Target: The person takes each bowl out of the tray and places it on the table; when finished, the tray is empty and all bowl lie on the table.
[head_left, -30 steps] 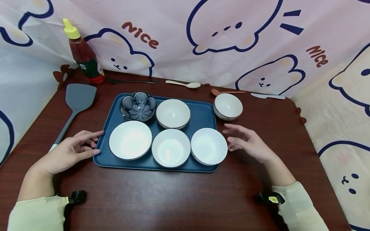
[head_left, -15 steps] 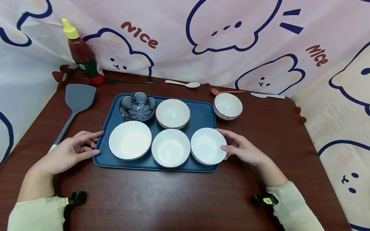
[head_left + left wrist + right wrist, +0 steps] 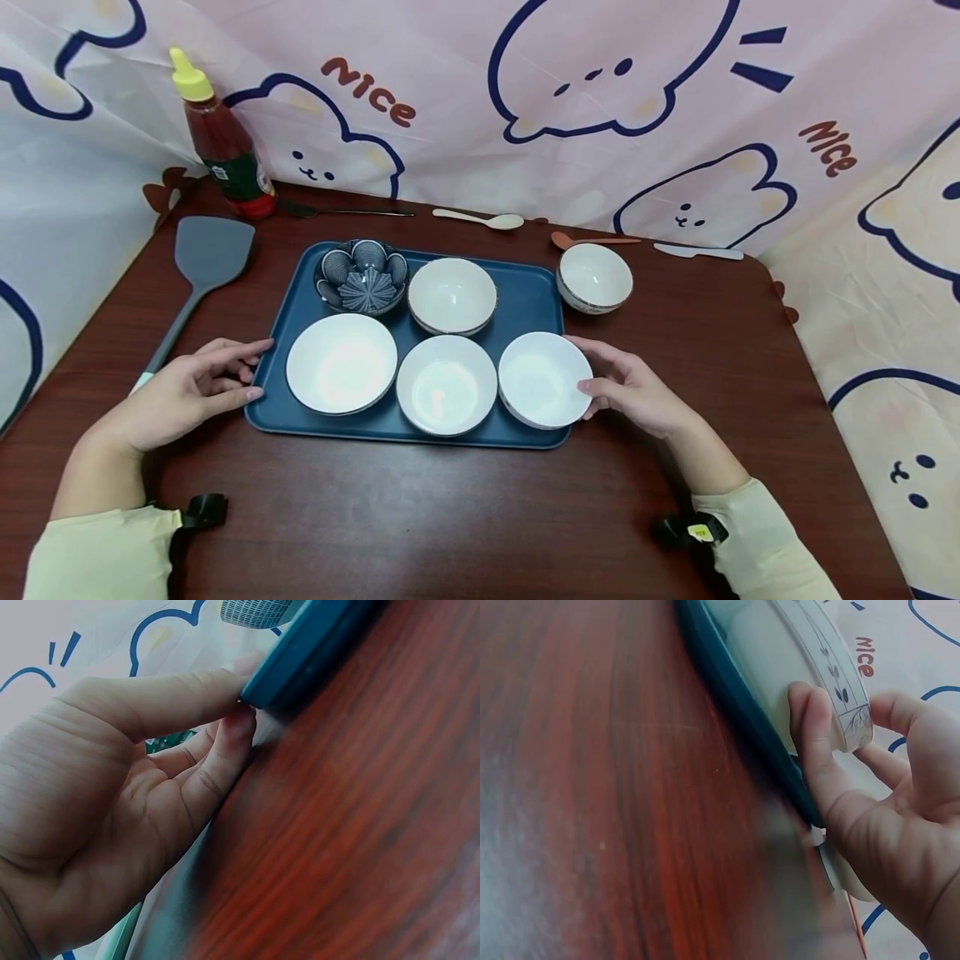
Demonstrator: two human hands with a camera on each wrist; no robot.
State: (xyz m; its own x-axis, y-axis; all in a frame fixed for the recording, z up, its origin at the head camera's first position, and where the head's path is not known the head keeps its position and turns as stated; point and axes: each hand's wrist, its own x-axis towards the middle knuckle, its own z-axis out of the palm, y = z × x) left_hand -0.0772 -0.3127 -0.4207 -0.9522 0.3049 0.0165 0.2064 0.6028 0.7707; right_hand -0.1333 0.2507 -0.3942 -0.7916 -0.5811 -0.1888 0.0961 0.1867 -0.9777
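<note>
A blue tray (image 3: 528, 293) holds several bowls. My right hand (image 3: 596, 368) grips the plain white bowl (image 3: 542, 379) at the tray's front right corner: the thumb lies on its near rim and the fingers curve round its far side. In the right wrist view the thumb of my right hand (image 3: 845, 724) presses the bowl's (image 3: 780, 645) outer wall above the tray's edge (image 3: 735, 697). My left hand (image 3: 242, 372) rests with straight fingers against the tray's left edge. In the left wrist view the fingertips of my left hand (image 3: 225, 712) touch the tray's rim (image 3: 315, 645).
Also on the tray are a middle white bowl (image 3: 446, 385), a wide white bowl (image 3: 341, 363), a blue patterned bowl (image 3: 362, 277) and a cream bowl (image 3: 452, 294). Another bowl (image 3: 595, 277) stands beside the tray. A sauce bottle (image 3: 225, 146), grey spatula (image 3: 198, 267) and spoons (image 3: 480, 219) lie towards the back.
My right hand has moved left from beside the tray and closed round the front right white bowl. The left hand has stayed at the tray's edge.
</note>
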